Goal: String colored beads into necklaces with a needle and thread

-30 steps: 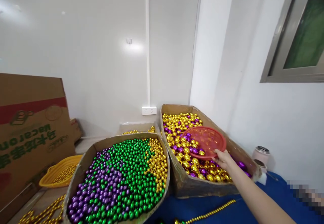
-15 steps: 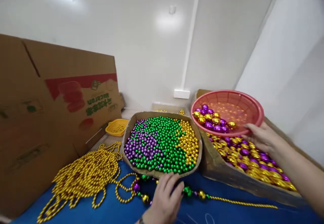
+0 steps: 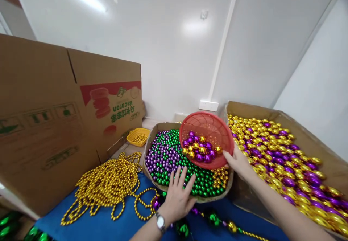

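My right hand (image 3: 239, 162) grips the rim of a red plastic basket (image 3: 214, 127), tilted toward me over a cardboard box of small green, purple and gold beads (image 3: 166, 153). Several larger gold and purple balls (image 3: 199, 149) lie in the basket's low side. My left hand (image 3: 178, 193), fingers spread, rests flat on the near edge of that bead box, a watch on its wrist. To the right stands a bigger box of large gold and purple balls (image 3: 280, 157).
A pile of gold bead strings (image 3: 108, 184) lies on the blue cloth (image 3: 103, 226) at left. A tall cardboard carton (image 3: 54, 117) stands behind it, and a yellow basket (image 3: 138, 136) sits near the wall. A strand of large beads (image 3: 214, 221) runs along the front.
My right hand has carried the red basket left from above the big box to above the small-bead box and tipped it. My left hand has slid forward onto the box edge.
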